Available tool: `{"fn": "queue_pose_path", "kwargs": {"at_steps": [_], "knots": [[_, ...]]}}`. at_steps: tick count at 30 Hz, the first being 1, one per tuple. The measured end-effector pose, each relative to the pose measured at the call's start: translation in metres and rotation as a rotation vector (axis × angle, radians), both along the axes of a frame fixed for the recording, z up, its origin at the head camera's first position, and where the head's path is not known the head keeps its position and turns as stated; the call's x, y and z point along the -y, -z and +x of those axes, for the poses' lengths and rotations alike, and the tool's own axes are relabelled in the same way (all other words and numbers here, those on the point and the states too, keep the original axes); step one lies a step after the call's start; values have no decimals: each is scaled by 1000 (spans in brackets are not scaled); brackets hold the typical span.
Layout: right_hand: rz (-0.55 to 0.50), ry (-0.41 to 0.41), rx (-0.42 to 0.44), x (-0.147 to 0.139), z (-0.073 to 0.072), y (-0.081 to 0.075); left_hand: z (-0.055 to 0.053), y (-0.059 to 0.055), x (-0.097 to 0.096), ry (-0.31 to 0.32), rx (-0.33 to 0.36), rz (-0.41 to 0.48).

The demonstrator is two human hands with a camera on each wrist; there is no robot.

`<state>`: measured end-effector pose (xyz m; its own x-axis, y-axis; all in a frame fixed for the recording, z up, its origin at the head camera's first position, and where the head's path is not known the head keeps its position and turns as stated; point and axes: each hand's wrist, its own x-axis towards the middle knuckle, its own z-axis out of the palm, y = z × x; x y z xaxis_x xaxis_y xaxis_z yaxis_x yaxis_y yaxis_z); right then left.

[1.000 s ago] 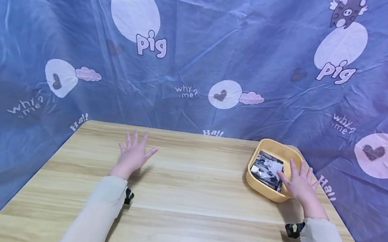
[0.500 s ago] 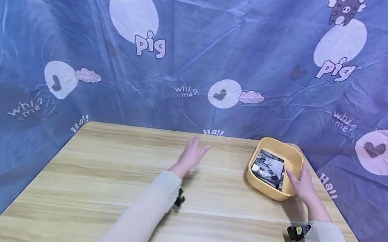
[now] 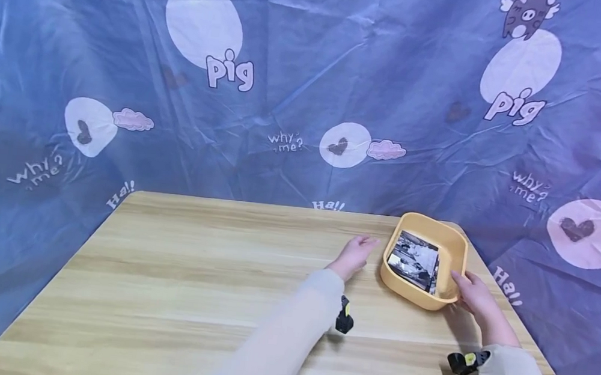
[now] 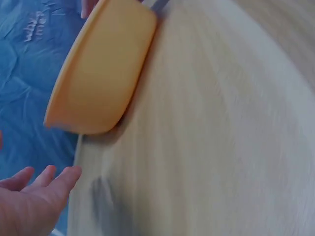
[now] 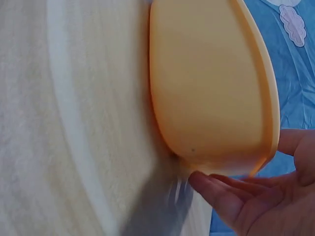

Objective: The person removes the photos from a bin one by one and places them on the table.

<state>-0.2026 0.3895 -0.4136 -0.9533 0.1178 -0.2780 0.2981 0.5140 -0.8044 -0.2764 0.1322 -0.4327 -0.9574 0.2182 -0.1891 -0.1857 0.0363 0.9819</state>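
Note:
A yellow plastic bin stands at the table's far right corner. Inside it, toward the left, lie dark, glossy picture cards in a small pile. My right hand grips the bin's right side, thumb over the rim and fingers against the outer wall, as the right wrist view shows at the bin wall. My left hand is just left of the bin, fingers extended toward it and holding nothing. In the left wrist view, a gap shows between its fingers and the bin.
The light wooden table ends close behind and to the right of the bin. A blue printed cloth hangs behind the table and along its sides. Each wrist carries a small black camera, such as the left wrist camera.
My left hand has swept right across the table to the bin's left side. My right hand has gone from spread above the bin to gripping its right rim.

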Motion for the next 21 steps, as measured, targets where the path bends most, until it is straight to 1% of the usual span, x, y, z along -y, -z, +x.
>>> {"fn": "queue_pose_path", "kwargs": {"at_steps": [3,4,7,11,13,15,17,21], "knots": [[-62,-12,-15,-4,1,3,6,1,-13,13,28,6],[-82,-17,-17,-4,2,4,8,1,-17,19,39,26],[-110,-30,-26,-4,2,7,11,1,-25,16,60,27],[-122,-44,-25,-4,2,10,12,5,-33,3,19,-27],[-143,-57,-24,-4,1,11,12,7,-35,-7,10,-33],[-162,-67,-23,-5,1,11,11,8,-34,-5,29,-7],[-166,-73,-26,-5,0,11,10,6,-33,4,65,30],[-145,-66,-30,-5,-1,9,7,6,-30,29,113,80]]}}
